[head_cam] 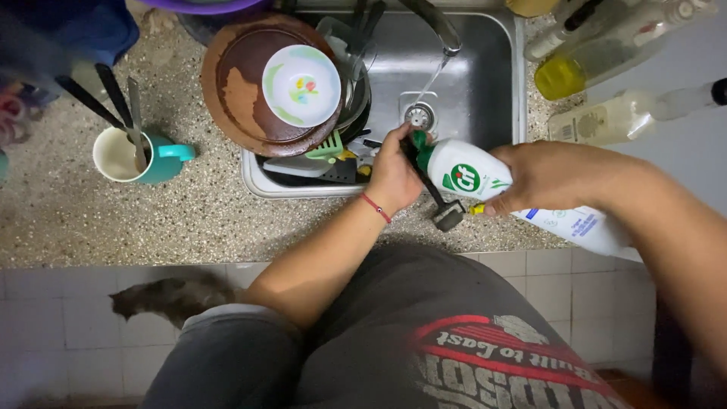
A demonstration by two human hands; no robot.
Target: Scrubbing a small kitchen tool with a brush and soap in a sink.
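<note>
My right hand (556, 176) grips a white cleaner bottle (469, 176) with a green cap, tipped on its side with the cap end toward my left hand. My left hand (394, 170) is closed around a dark-handled utensil (439, 204) whose blunt black end sticks out over the counter edge. Both hands hover at the front rim of a steel sink (485, 91). A thin stream of water runs from the tap (443, 30) toward the drain (419, 115).
Stacked dishes fill the sink's left side: a brown plate (235, 98), a small white bowl (301, 85), a green spatula (327, 146). A teal mug (136, 155) with utensils stands on the speckled counter. Bottles (606, 53) lie at right. A grey cat (170, 295) sits on the floor below.
</note>
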